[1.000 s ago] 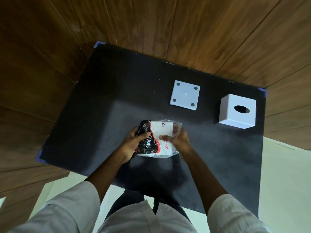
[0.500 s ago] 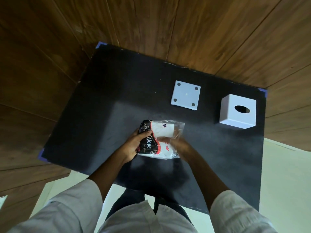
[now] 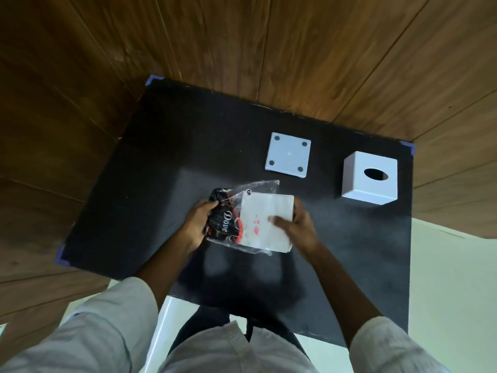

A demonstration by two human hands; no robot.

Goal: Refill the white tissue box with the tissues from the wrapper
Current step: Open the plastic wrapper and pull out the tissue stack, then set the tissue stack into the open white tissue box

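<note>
Both hands busy: left hand (image 3: 197, 224) grips the wrapper (image 3: 228, 219), right hand (image 3: 297, 228) pinches the tissues (image 3: 266, 219); box (image 3: 369, 177) waits far right, nearest the right.

Black mat (image 3: 166, 162) with blue-taped corners, brown wood-panel walls (image 3: 322, 49) behind, pale floor (image 3: 451, 278) below

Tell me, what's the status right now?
Left hand grips wrapper. Right hand pinches tissue stack, partly out. White box and its base plate sit apart. Nothing blocking.
</note>
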